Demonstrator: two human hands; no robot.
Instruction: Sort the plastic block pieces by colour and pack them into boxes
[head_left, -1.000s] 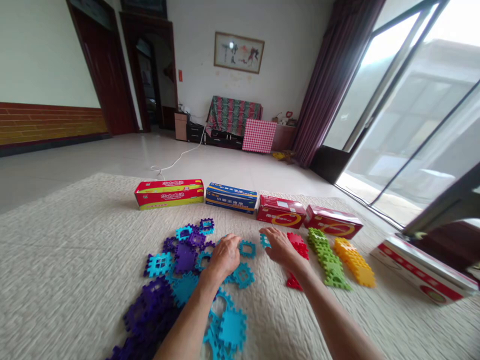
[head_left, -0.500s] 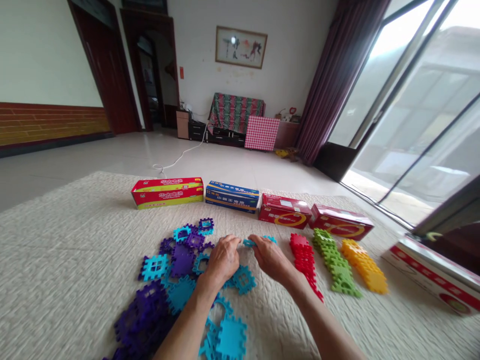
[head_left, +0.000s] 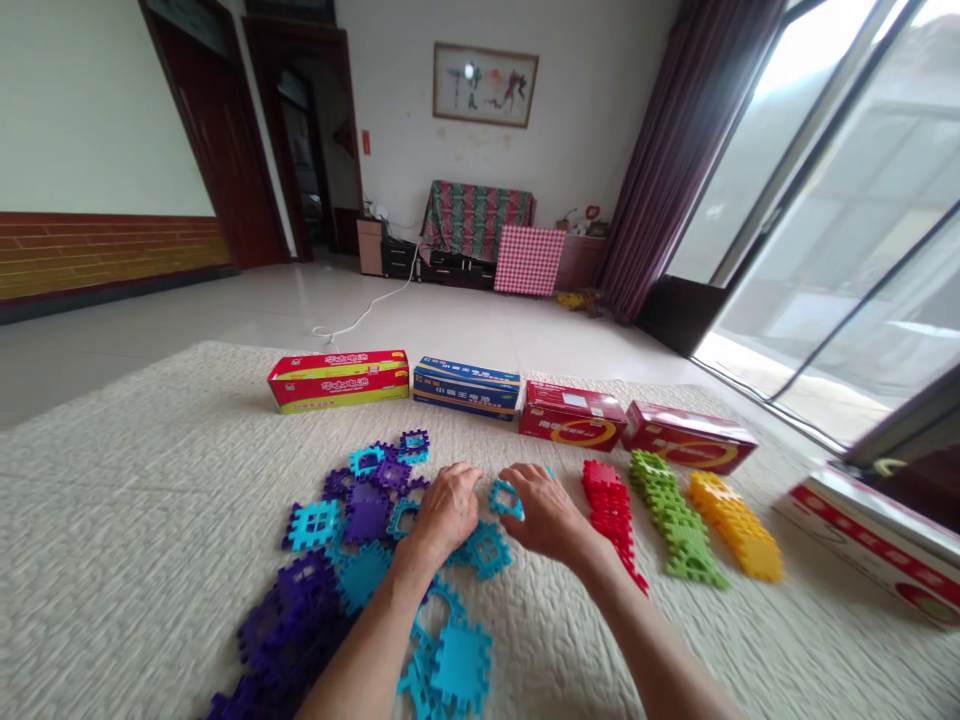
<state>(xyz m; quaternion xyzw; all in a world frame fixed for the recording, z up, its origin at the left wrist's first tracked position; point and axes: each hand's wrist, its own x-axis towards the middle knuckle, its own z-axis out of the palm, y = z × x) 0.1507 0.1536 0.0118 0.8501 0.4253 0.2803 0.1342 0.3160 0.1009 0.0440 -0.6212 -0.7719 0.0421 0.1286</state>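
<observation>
From the head view I have both bare hands low over a cream, textured mat. My right hand arches, palm down, at a light-blue plastic frame with toothed edges; the frame shows between its thumb and fingertips, and I cannot tell whether they grip it or only rest at it. A bit of light blue also peeks out beyond the knuckles.

My left hand bends its fingers just to the left of that frame; its fingertips are partly hidden, so I cannot tell whether it holds anything. Beside it lies a light-blue windowed square, and left of both forearms spreads a jumble of dark purple toothed plastic pieces mixed with light-blue ones.

To the right, I see three overlapping rows of toothed plastic pieces: red, green and yellow. Beyond the pieces stand a red-and-yellow carton, a blue carton and two dark red cartons.
</observation>
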